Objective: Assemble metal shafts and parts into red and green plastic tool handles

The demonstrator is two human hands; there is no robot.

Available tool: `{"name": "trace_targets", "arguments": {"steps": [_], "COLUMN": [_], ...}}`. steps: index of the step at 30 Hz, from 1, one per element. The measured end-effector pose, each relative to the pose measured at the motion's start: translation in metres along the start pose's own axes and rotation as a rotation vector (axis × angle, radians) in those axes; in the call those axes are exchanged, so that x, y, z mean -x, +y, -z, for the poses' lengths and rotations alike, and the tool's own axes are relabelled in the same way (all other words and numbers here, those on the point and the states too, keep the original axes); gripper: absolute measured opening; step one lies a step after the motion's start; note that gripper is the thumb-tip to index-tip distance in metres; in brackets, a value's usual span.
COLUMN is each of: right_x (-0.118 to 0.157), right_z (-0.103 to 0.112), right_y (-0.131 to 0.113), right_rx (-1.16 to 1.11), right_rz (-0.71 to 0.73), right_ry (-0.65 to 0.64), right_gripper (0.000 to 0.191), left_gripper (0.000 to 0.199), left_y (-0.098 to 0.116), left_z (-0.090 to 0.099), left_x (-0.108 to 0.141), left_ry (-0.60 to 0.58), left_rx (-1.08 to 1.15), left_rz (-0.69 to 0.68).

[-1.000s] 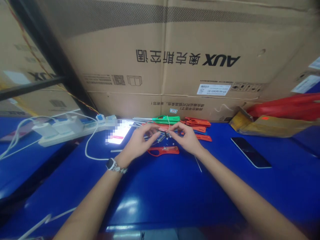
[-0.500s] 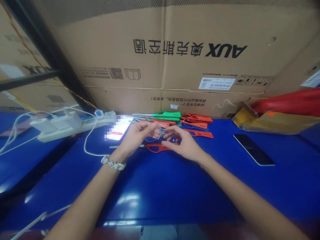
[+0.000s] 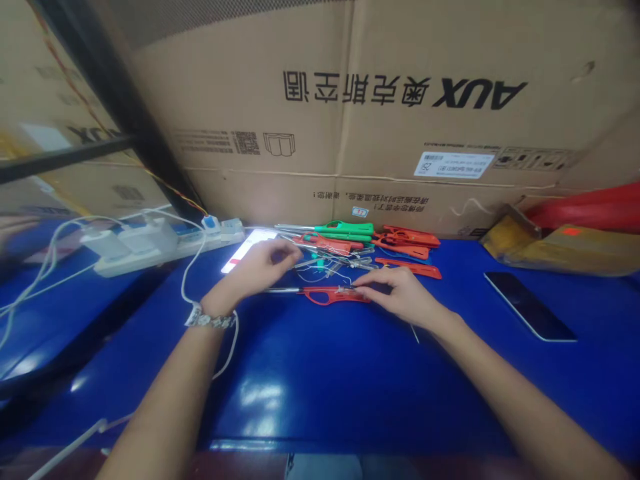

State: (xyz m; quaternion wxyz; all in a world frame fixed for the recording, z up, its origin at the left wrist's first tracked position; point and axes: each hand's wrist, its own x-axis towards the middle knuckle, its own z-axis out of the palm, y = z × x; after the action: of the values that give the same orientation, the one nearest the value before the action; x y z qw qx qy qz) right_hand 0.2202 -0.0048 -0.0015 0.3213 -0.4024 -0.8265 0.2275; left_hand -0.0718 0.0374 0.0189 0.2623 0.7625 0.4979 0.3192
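Observation:
A red long-necked lighter casing (image 3: 325, 296) lies on the blue table just in front of my hands, its metal tube pointing left. My right hand (image 3: 407, 293) is pinched over the casing's right end, on a small dark part with a thin white wire (image 3: 327, 265). Above the tube, my left hand (image 3: 263, 267) has its thumb and fingers drawn together; what they hold, if anything, is too small to make out. Behind lie green lighters (image 3: 350, 230), more red lighter pieces (image 3: 413, 238), and loose clear pieces (image 3: 357, 263) with thin wires.
A lit phone (image 3: 245, 250) lies behind my left hand, near a white power strip (image 3: 145, 257) with plugs and cables. On the right are a dark phone (image 3: 530, 307) and an open taped carton (image 3: 575, 250). A large cardboard box (image 3: 320, 127) stands along the back.
My hands have moved apart: the right went right and down onto the lighter casing, the left slightly left. The clear pieces and wires between them now show. The view has shifted a little.

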Motion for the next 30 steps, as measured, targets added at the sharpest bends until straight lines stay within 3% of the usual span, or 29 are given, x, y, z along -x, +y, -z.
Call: {"name": "trace_targets", "arguments": {"steps": [3,8,23,30], "right_x": [0.001,0.0,-0.002,-0.003], "right_z": [0.005,0.003,-0.007,-0.006], "right_y": [0.0,-0.005,-0.004,-0.004], "right_rx": [-0.026,-0.046,-0.056,-0.095], "right_rz": [-0.018,0.019,-0.002,-0.017], "right_ry": [-0.112,-0.187,-0.206,-0.183], "right_gripper": [0.016,0.018,0.019,0.017], "left_gripper": [0.02,0.027,0.026,0.023], "left_y": [-0.006,-0.003,0.004,-0.003], "left_z": [0.003,-0.005,0.006,0.001], "left_x": [0.002,0.003,0.01,0.009], "left_ry": [-0.128,-0.184,-0.393,-0.443], "left_rx": [-0.153,-0.168,-0.168,-0.177], "left_rz": [0.007,0.018,0.151,0.129]}}
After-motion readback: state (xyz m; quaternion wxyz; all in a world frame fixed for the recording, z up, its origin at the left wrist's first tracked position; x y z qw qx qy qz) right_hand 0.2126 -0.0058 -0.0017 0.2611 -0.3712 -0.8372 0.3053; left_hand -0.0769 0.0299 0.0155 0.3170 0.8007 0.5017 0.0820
